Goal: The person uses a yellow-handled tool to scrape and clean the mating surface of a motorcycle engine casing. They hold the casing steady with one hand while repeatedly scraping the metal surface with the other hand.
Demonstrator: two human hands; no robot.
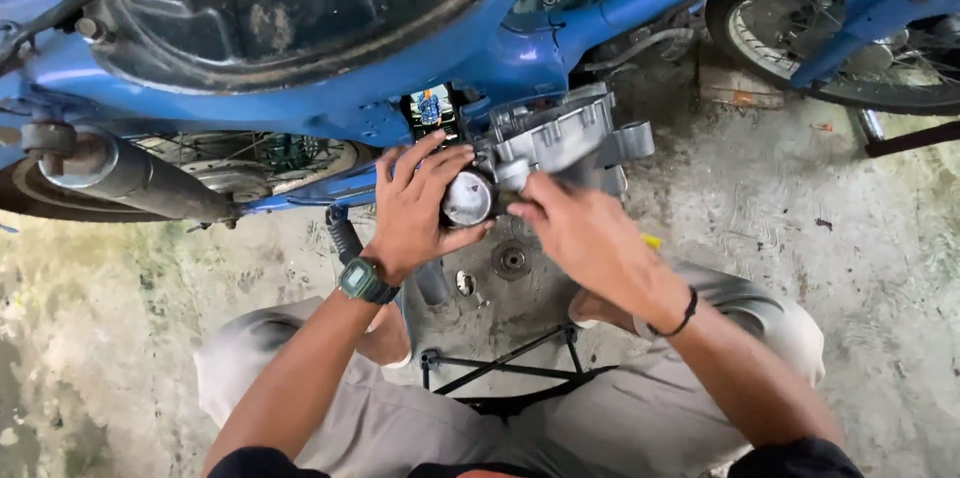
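Observation:
A blue motorcycle stands across the top of the view, its grey metal engine exposed in the middle. My left hand wraps around a round silver cylinder part at the engine's left side. My right hand reaches in from the right, its fingertips pressed at the engine just beside that cylinder. What the right fingers pinch is hidden. A dark watch sits on my left wrist, a black band on my right.
A chrome exhaust pipe runs at the left above the rear wheel. The front wheel is at the top right. A round metal part lies on the stained concrete floor. A black stand frame sits between my knees.

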